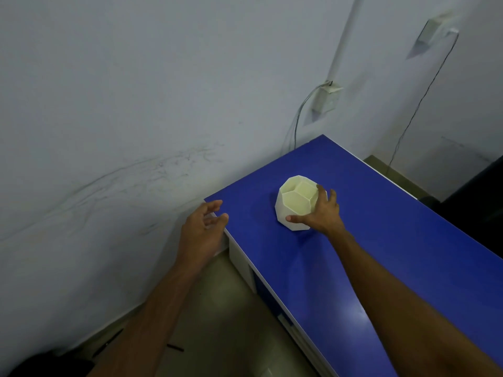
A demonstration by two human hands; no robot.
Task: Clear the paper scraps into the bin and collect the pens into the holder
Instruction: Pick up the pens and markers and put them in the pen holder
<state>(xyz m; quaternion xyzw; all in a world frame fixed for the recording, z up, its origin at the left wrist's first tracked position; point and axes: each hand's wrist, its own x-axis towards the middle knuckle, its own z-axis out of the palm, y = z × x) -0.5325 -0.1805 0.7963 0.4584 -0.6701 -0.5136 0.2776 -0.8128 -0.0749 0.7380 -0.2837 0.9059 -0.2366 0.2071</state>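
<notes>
A white faceted holder (292,205) stands upright on the blue table (381,240), its open top showing an empty pale inside. My right hand (321,210) grips its right side, thumb along the lower front and fingers round the far side. My left hand (202,227) hovers at the table's near left corner with loosely curled fingers, holding nothing. No paper scraps, pens on the table or bin are in view.
The table's white edge (245,257) runs down to the lower right, with a tiled floor (231,322) below. A dark thin stick-like object (175,347) lies on the floor. The wall (136,104) is close on the left; cables and sockets (325,99) hang behind the table.
</notes>
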